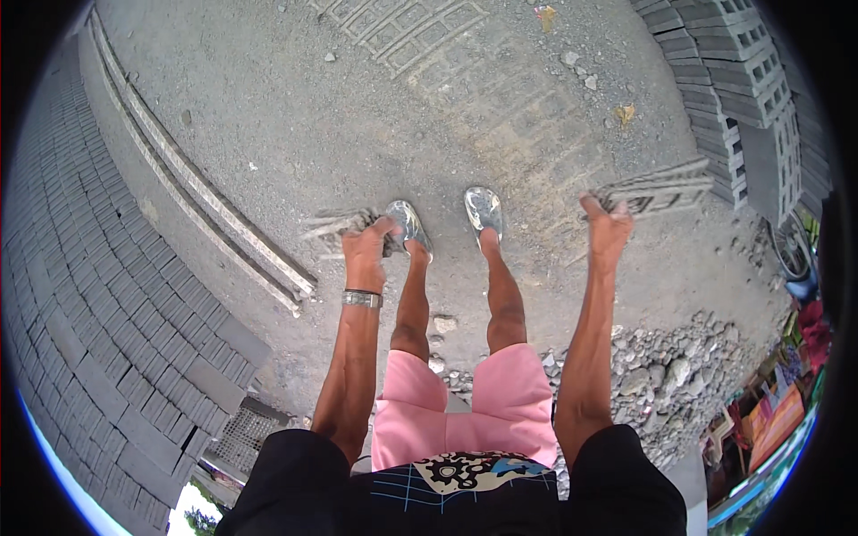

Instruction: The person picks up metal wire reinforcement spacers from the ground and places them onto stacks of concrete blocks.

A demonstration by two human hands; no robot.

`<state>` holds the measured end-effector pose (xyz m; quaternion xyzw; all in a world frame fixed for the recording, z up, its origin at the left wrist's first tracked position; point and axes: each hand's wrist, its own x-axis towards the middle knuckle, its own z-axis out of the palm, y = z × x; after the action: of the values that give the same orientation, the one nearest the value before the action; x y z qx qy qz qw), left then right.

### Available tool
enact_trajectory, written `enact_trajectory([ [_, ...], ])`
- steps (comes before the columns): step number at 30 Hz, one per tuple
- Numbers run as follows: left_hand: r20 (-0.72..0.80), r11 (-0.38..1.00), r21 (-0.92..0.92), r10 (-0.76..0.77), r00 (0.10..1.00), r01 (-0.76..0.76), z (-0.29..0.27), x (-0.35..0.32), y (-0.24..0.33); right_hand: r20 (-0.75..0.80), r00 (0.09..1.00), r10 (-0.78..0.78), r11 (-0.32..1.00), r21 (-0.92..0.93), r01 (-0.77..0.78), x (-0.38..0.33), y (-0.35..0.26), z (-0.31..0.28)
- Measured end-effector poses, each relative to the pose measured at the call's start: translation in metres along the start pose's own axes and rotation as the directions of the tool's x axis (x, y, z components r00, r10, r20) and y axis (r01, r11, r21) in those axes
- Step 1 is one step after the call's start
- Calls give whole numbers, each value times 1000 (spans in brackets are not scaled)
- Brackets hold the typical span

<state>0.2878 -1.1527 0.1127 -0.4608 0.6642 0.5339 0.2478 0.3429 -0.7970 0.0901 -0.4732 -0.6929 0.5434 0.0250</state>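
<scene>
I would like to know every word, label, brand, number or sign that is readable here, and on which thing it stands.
No text can be read in this picture.
Black shirt: gear-like pattern and blue lines, no readable lettering.
Silver wristband: any marking is too small.
Grey piece in the left hand and grey slatted piece in the right hand: blurred, no lettering visible.

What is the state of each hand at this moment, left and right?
Left hand: closed, holding a blurred grey block.
Right hand: closed, holding a slotted grey block, also blurred.
</scene>
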Motion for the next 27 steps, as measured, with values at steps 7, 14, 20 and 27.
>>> enact_trajectory([
  [7,285,938,-346,122,951,-16,24,9,51,522,843,134,960,142,-240,-33,-27,4],
  [14,-41,979,-157,128,991,-133,-190,24,41,87,980,181,891,408,-201,37,-5,-231],
  [20,-201,974,-83,189,961,-209,-265,4,67,-191,976,102,942,333,-33,109,5,-390],
  [27,-281,978,118,200,939,-173,-97,-6,43,-490,861,-138,989,-119,91,96,-8,-196],
])
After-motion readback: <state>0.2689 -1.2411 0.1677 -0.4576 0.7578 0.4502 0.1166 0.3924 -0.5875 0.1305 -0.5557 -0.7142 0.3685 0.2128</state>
